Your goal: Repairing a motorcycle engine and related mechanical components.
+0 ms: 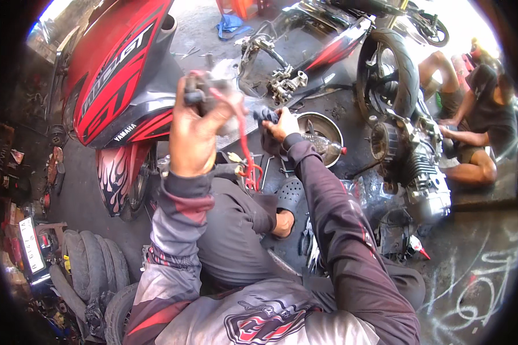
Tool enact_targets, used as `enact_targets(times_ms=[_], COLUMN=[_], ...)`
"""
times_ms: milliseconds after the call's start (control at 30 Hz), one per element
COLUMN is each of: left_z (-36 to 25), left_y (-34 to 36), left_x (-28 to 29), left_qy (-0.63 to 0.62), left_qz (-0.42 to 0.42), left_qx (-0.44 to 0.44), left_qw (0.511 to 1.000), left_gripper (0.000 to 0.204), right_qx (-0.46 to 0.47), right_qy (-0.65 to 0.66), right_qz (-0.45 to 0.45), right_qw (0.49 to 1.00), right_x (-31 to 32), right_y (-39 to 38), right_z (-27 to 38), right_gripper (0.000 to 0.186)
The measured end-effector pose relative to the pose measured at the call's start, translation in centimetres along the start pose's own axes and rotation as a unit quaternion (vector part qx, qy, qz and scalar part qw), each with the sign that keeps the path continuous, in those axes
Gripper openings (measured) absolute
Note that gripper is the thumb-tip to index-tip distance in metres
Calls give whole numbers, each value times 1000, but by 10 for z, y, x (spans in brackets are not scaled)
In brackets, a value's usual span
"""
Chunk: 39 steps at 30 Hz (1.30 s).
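1 blurred metal part (218, 96) w/ red cable (243, 127) is up in L hand (193, 133), fingers clasped round it; R hand's (284, 125) fingers grip 1 dk. pc. (265, 115) nearby; beyond, 1 round pan (330, 123) w/ 1 bottle (331, 150); far R, 1 engine (423, 172).

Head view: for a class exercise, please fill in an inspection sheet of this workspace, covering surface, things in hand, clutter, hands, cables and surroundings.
Surface: grey floor, with white marks at lower right.
Things in hand: a blurred part and a small dark part; exact kinds unclear.
Clutter: bowl with a red-capped bottle lying in it; hand tools on the floor; tyres at lower left.
Hands: left hand grips the blurred part; right hand has its fingers around the dark part.
Cables: red cable hangs beside the left hand.
Surroundings: red-and-black motorbike at upper left; engine and another person at right.
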State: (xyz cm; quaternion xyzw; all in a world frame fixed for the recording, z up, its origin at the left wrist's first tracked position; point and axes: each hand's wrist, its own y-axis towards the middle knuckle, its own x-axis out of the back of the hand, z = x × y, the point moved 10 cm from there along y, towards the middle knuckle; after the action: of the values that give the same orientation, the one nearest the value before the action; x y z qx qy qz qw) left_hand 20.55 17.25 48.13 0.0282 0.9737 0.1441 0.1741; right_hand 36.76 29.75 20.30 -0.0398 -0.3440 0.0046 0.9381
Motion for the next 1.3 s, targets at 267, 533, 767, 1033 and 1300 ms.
enact_targets(times_ms=[267,533,767,1033,1300], left_z=[28,21,54,75,52], left_y=[30,65,98,112,106], left_x=[-27,-112,-179,-249,-276], left_qy=[41,-41,42,4,-24], left_qz=[-6,57,124,303,296], left_qx=[29,31,147,163,77], left_qw=[999,997,981,939,952], left_gripper=[44,21,23,26,27], right_qx=[45,219,140,24,84], right_qy=[456,468,484,751,815], right_qz=[294,248,119,132,237], right_qw=[839,820,856,647,522], right_x=[11,84,144,240,350], right_y=[-64,-131,-140,-221,-255], right_z=[64,64,31,26,52], right_gripper=[78,59,37,37,36])
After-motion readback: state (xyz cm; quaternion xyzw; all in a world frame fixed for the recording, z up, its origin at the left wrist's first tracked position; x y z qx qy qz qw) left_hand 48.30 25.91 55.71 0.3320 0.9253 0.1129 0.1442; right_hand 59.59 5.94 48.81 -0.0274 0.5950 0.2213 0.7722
